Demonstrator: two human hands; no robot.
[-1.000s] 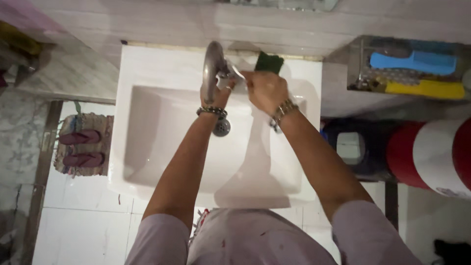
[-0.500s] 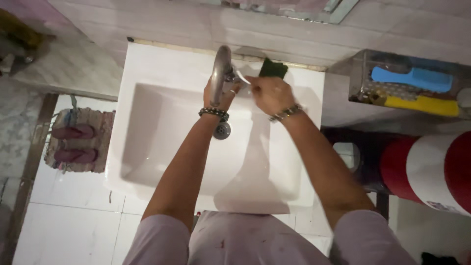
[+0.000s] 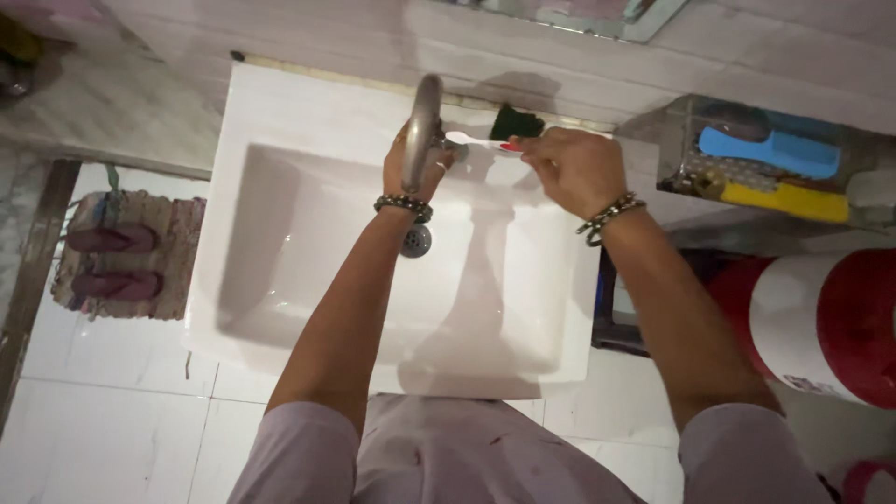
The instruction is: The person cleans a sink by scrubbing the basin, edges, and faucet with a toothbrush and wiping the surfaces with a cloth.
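Note:
I look down on a white rectangular sink (image 3: pixel 280 308) with a drain (image 3: pixel 416 241) at its middle. My left hand (image 3: pixel 411 173) is wrapped around the base of the curved metal tap (image 3: pixel 425 121) at the back rim. My right hand (image 3: pixel 574 168) holds a white and red toothbrush (image 3: pixel 481 142) by its handle, the head pointing left and touching the tap's base beside my left fingers. A dark green scrub pad (image 3: pixel 515 121) lies on the sink's back rim just behind the toothbrush. Both wrists wear beaded bracelets.
A metal wall rack (image 3: pixel 775 163) at the right holds a blue brush and a yellow item. A red and white drum (image 3: pixel 821 322) stands below it. A woven mat with a pair of sandals (image 3: pixel 112 266) lies on the tiled floor at the left.
My right hand has pulled to the right, away from the tap, so more of the toothbrush shows. My left hand keeps its grip on the tap. The view has shifted slightly.

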